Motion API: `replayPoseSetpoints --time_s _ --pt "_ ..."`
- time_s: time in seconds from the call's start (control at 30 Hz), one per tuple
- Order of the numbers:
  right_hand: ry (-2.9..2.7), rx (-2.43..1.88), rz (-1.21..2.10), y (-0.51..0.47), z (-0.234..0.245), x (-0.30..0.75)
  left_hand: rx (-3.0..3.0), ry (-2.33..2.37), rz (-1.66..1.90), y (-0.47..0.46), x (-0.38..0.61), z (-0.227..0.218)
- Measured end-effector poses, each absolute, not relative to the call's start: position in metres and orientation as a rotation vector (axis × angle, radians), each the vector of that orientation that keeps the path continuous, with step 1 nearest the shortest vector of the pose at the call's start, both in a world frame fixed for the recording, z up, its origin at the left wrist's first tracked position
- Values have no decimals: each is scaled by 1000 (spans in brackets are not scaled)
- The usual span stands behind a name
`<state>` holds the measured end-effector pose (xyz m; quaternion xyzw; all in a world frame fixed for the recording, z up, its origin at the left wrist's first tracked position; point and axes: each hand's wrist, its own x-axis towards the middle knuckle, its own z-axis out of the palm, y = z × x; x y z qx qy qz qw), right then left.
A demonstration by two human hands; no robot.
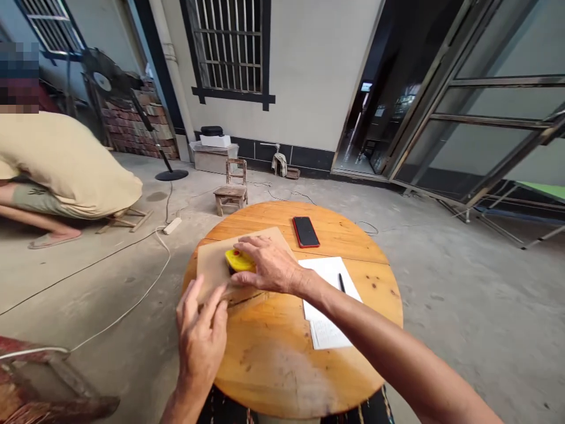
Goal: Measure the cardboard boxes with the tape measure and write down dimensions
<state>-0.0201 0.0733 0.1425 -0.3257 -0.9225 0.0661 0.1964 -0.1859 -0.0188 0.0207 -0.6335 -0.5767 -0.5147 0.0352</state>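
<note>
Right hand [269, 265] clasps rounded yellow tool with red spot [239, 261], atop flat brown cardboard piece [215, 257]. Left hand [200, 333] at cardboard's near-left edge, fingers loosely spread. Step in hand, apparently: working tool over cardboard. Next move likely calls for cardboard held steady.
</note>
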Motion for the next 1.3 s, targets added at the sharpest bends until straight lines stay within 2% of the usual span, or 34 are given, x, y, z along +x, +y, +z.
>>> replayPoseSetpoints --time_s 0.1,0.17,0.23,0.37,0.53,0.7,0.83,0.97,1.17,1.3 --pt "-2381 -1032 164 63 142 21 -1932 -1804 -1588 -3 -201 24" --pt "-2361 -1264 127 49 135 67 -1924 -1825 -1583 3 -210 28" --pt "-2423 -1478 37 35 117 115 -1838 -1854 -1605 -1 -210 30" --pt "-2517 -1595 -31 9 66 179 -1641 -1816 -1679 -32 -175 31" --pt "-2626 -1496 -62 -11 31 196 -2430 -1384 -1469 -62 -89 26" --pt "-2438 -1430 14 -17 35 213 -2803 -1356 -1139 -48 -34 26" --pt "-1844 -1485 291 -24 51 225 -2937 -1314 -875 -29 -8 23" --pt "-1562 -1377 552 -25 69 228 -3001 -1285 -686 -16 6 10" --pt "-1389 -1381 653 -18 66 223 -3107 -1300 -625 -13 -4 5" --pt "-1503 -1308 702 -10 56 209 -3132 -1338 -602 -13 -6 11"
